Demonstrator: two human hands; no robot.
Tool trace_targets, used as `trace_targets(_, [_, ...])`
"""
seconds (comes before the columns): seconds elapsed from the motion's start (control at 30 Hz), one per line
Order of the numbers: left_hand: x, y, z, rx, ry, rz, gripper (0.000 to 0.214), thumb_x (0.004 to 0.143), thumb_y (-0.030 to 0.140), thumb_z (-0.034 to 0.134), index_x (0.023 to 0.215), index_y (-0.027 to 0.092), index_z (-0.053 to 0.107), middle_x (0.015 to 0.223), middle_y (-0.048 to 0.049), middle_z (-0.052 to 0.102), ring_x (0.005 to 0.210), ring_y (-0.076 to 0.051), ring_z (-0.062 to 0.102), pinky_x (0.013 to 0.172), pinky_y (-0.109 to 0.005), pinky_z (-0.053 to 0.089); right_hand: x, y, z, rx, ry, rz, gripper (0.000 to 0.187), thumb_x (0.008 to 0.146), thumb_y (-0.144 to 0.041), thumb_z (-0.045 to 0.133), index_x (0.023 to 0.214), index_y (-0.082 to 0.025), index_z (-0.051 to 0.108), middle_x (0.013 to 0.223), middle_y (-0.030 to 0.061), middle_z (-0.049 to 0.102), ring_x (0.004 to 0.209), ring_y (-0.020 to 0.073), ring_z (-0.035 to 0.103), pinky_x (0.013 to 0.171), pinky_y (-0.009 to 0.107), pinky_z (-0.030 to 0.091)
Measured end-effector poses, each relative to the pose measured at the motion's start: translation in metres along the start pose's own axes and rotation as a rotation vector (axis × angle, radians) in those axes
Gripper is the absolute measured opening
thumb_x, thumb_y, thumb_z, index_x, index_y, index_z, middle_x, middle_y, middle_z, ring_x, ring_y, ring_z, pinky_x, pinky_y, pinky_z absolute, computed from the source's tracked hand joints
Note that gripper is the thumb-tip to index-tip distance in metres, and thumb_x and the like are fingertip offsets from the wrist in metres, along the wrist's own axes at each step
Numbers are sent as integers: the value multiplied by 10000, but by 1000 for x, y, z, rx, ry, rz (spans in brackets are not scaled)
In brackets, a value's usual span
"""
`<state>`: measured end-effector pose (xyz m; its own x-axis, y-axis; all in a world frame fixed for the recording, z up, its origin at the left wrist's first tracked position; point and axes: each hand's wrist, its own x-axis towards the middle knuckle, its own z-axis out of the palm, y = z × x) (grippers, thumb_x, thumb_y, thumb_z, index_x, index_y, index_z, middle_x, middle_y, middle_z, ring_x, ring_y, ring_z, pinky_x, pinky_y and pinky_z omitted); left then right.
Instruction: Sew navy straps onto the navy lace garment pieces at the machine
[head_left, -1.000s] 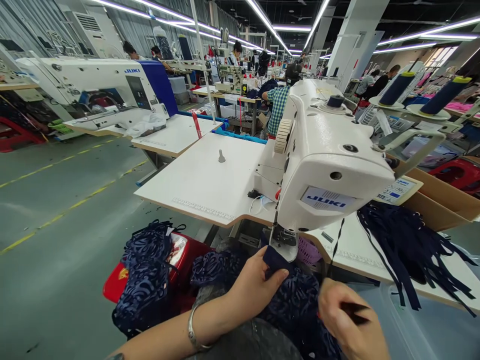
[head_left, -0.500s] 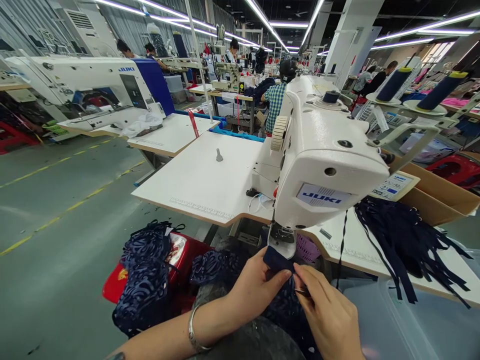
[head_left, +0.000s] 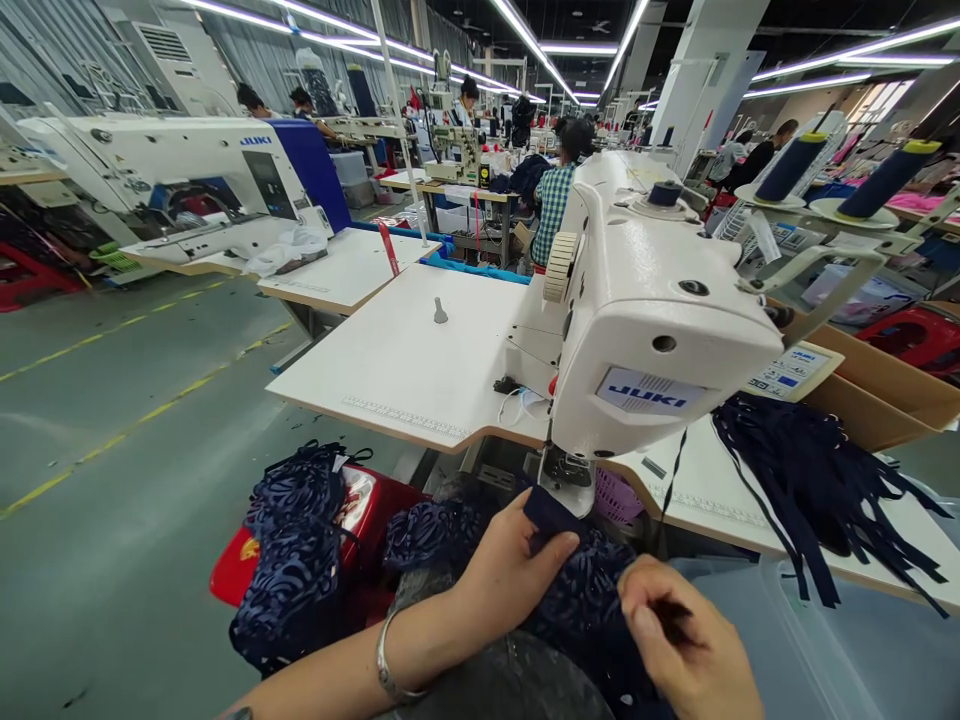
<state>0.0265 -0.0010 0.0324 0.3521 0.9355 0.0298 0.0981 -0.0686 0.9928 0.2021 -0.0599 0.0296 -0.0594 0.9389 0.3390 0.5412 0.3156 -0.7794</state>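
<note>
My left hand (head_left: pixel 506 575) pinches a navy blue patterned garment (head_left: pixel 577 600) just under the needle area of the white Juki sewing machine (head_left: pixel 652 320), thumb on top of a folded dark edge. My right hand (head_left: pixel 686 645) is curled closed at the lower right, fingers around a small dark item I cannot make out, resting on the same fabric. A silver bracelet sits on my left wrist.
A pile of navy garments (head_left: pixel 292 545) lies on a red stool (head_left: pixel 367 510) at my left. Navy straps (head_left: pixel 810 480) hang over the white table (head_left: pixel 405 370) edge at right. A cardboard box (head_left: pixel 877 395), thread cones (head_left: pixel 791 170) and other workers' stations stand behind.
My right hand had come up to the fabric edge beside my left thumb, and has now drawn back down to the right, closed. My left hand kept its grip.
</note>
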Motion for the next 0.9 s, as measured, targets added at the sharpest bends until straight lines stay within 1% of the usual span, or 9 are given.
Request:
trace_targets(0.07, [1, 3, 0, -155, -73, -73, 152, 826, 261, 610, 934, 161, 644, 921, -54, 675, 886, -212, 621, 772, -291, 485, -1, 4, -5, -24, 22, 111, 115, 904, -320, 486, 933, -226, 545, 664, -26, 585, 520, 114, 573, 480, 173, 468])
trace_targets(0.13, [2, 6, 1, -251, -107, -124, 156, 822, 273, 615, 917, 152, 643, 896, -51, 690, 872, -212, 625, 755, -285, 484, -2, 7, -5, -96, 40, 176, 207, 920, -355, 474, 1072, -221, 518, 751, 0, 641, 598, 134, 632, 534, 186, 505])
trace_targets(0.17, [3, 7, 1, -269, -117, -139, 150, 825, 273, 612, 905, 151, 644, 889, -50, 694, 872, -212, 626, 756, -285, 484, -2, 8, -3, -136, 29, 176, 225, 933, -369, 448, 1089, -222, 515, 796, 16, 662, 643, 145, 656, 560, 195, 518])
trace_targets(0.23, [4, 8, 1, -254, -125, -139, 134, 830, 267, 607, 886, 152, 647, 898, -54, 697, 891, -219, 626, 768, -290, 484, -2, 7, 1, -218, -20, 148, 220, 957, -371, 398, 1055, -234, 540, 852, 31, 685, 690, 154, 679, 581, 204, 526])
trace_targets(0.3, [4, 6, 1, -198, -119, -109, 138, 840, 262, 598, 911, 158, 655, 977, -70, 692, 933, -228, 620, 801, -303, 485, -2, 4, 5, -278, -63, 112, 216, 966, -368, 391, 1037, -247, 555, 842, 22, 691, 666, 149, 682, 557, 201, 519])
trace_targets(0.43, [3, -1, 1, -91, -107, -61, 161, 862, 262, 571, 952, 166, 664, 1105, -100, 656, 994, -245, 613, 873, -335, 476, 2, -1, 10, -333, -51, 41, 220, 974, -365, 378, 1026, -249, 558, 863, 20, 702, 700, 157, 699, 556, 204, 521])
trace_targets(0.63, [1, 1, 0, 1, -110, -15, 153, 872, 249, 553, 931, 178, 674, 1087, -88, 649, 1022, -242, 611, 912, -324, 464, 2, 2, 11, -370, -38, 30, 219, 977, -351, 376, 1038, -251, 561, 878, 13, 706, 717, 152, 705, 549, 193, 523])
trace_targets(0.8, [2, 7, -1, 57, -101, 17, 168, 871, 229, 547, 961, 179, 678, 1053, -74, 649, 966, -221, 617, 874, -304, 477, 0, 4, 9, -366, -53, 46, 219, 974, -345, 386, 1048, -245, 566, 869, 14, 698, 708, 144, 699, 573, 185, 529])
trace_targets(0.9, [2, 10, -1, 87, -98, 45, 158, 866, 212, 545, 931, 179, 685, 1015, -63, 650, 950, -217, 613, 851, -297, 480, 2, 3, 9, -367, -53, 32, 218, 975, -335, 383, 1046, -241, 567, 884, 18, 703, 716, 147, 703, 577, 187, 531])
